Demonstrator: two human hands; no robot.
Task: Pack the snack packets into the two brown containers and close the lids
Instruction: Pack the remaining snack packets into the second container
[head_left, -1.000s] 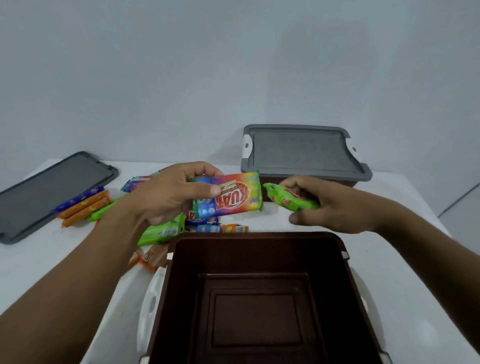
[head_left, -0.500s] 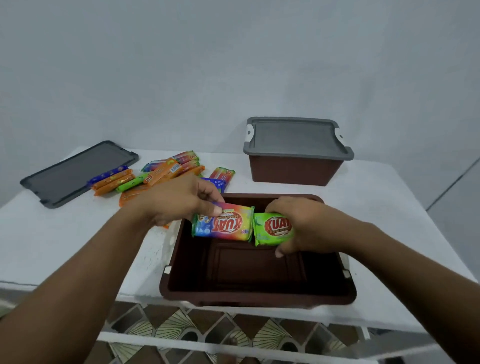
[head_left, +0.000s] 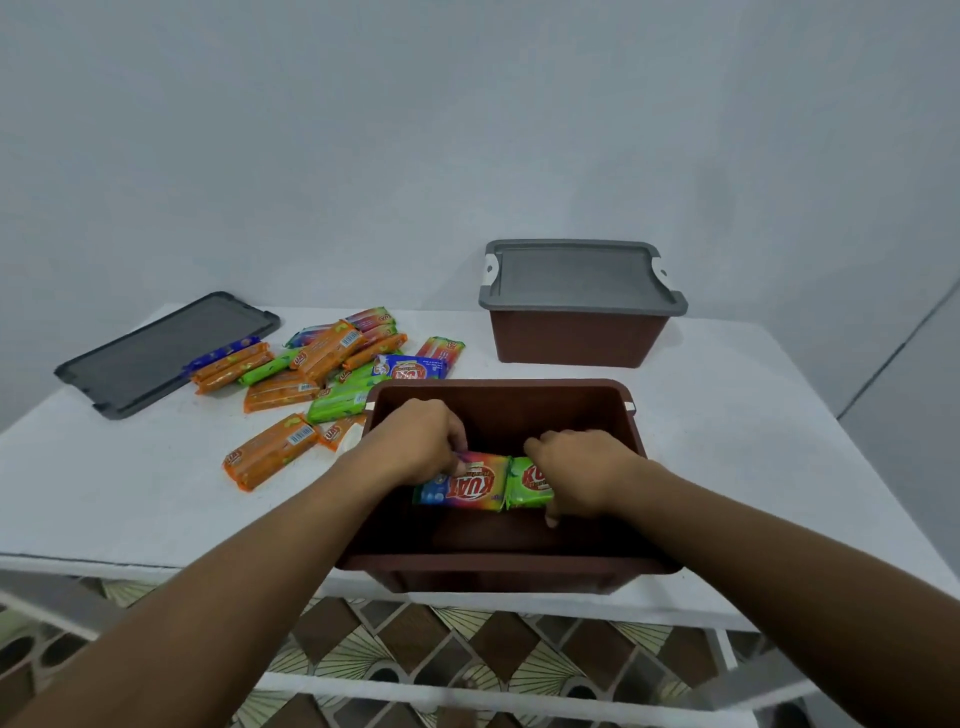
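An open brown container (head_left: 506, 567) stands at the table's front edge. Both my hands reach down inside it. My left hand (head_left: 418, 441) grips a rainbow-coloured snack packet (head_left: 467, 485) by its left end. My right hand (head_left: 576, 467) holds a green snack packet (head_left: 524, 484) right beside it, the two packets touching end to end. A pile of several orange, green and blue snack packets (head_left: 322, 374) lies on the table to the container's left. A second brown container (head_left: 579, 332) with a grey lid (head_left: 576, 275) on it stands at the back.
A loose grey lid (head_left: 161, 351) lies flat at the table's far left. The white table (head_left: 753, 415) ends just in front of the open container, with a patterned floor (head_left: 415, 649) below. A plain wall rises behind.
Both hands have moved from above the table down into the open container, carrying the rainbow and green packets side by side. The view has pulled back and tilted down.
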